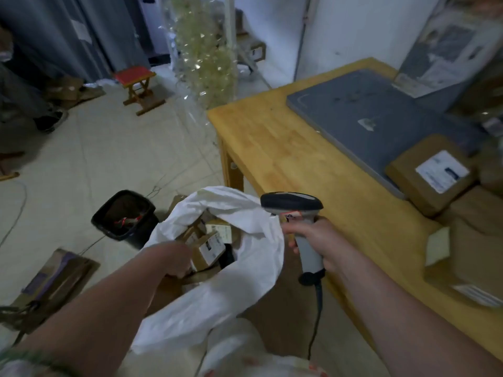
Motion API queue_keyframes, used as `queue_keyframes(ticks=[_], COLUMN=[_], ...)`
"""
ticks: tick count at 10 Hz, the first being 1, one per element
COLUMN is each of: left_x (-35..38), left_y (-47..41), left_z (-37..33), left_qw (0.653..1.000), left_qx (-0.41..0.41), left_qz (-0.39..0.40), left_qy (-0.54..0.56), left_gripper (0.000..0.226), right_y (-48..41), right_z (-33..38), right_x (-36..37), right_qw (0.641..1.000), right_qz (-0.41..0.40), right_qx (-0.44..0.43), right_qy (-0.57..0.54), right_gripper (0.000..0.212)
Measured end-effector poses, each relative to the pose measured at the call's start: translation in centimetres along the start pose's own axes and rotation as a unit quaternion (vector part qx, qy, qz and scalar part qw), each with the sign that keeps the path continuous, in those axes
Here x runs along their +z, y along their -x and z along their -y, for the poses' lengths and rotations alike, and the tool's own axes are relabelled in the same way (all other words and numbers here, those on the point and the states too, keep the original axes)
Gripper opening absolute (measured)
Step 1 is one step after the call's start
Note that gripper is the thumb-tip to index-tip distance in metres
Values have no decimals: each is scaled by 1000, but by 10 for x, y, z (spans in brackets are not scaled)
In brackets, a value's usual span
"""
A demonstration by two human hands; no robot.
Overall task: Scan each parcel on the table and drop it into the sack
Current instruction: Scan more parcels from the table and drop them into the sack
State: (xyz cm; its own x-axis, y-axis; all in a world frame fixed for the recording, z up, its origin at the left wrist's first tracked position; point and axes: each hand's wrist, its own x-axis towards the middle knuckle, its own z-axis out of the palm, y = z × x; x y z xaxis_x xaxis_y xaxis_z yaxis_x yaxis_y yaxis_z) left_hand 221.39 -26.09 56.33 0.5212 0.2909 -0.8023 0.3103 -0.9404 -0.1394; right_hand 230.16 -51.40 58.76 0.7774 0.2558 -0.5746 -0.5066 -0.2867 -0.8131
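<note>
Barcode scanner point(291, 204) gripped in right hand point(322, 240) beside wooden table point(285, 148), left hand point(178, 257) inside white sack point(245, 270) at near left, its grip impossible to tell, cardboard parcels point(209, 247) inside, labelled parcel point(426, 175) on table's right.

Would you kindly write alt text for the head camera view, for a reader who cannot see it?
A person's left hand reaches into an open white sack holding labelled cardboard parcels, while the right hand grips a grey handheld barcode scanner. More brown cardboard parcels wait on the yellow wooden table.
</note>
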Motion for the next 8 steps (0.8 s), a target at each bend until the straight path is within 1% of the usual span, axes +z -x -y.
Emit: queue_keyframes(ticks=[1, 2, 3, 4, 5, 6, 7, 8], left_x=[-56, -101, -119, -117, -101, -81, -64, -52], left_y=[-4, 17, 35, 54, 64, 75, 79, 71], left_z=[-63, -138, -209, -273, -326, -362, -382, -390], left_qw=[987, 945, 905, 876, 861, 855, 853, 851], left_qx=[109, 248, 352, 428, 470, 497, 501, 489], left_qz=[-115, -195, -220, -193, -148, -94, -60, -36], left_qy=[36, 85, 88, 112, 126, 117, 135, 188], left_gripper=[33, 33, 32, 37, 49, 60, 60, 77], right_y=[26, 56, 86, 108, 123, 130, 134, 134], right_z=[4, 1, -12, -30, -47, -64, -77, -84], right_x=[-45, -95, -141, -175, -203, -220, -225, -221], right_qw=[996, 985, 965, 929, 877, 848, 848, 854], right_qz=[-67, -140, -211, -291, -372, -397, -367, -329], right_qx=[-23, -44, -58, -68, -60, -31, -4, -16], right_qy=[-47, -93, -143, -216, -299, -351, -383, -403], right_gripper=[13, 14, 20, 20, 23, 32, 24, 17])
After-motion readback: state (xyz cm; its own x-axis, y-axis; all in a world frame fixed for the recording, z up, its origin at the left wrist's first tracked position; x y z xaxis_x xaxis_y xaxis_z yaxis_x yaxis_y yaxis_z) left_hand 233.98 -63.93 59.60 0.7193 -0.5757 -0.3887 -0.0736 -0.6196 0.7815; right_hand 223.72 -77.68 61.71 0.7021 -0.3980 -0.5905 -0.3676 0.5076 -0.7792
